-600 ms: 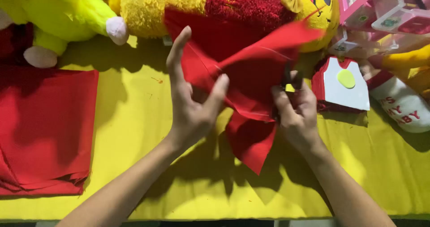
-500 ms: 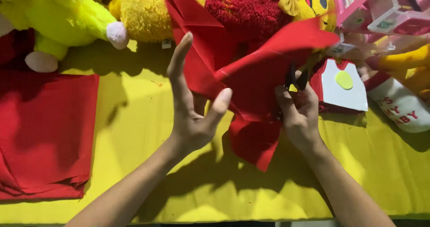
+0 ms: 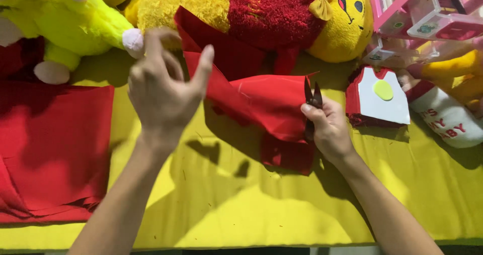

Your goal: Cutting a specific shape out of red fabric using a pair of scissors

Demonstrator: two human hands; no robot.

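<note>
The right hand (image 3: 327, 129) grips small dark scissors (image 3: 312, 104), blades parted in a narrow V, and pins the folded edge of a matte red felt sheet (image 3: 261, 104) that lies creased across the yellow cloth surface (image 3: 251, 209). The left hand (image 3: 163, 91) is raised above the felt, fingers loosely spread, grasping nothing. Behind the felt lies a fuzzy yellow plush toy (image 3: 282, 13) with a red top.
</note>
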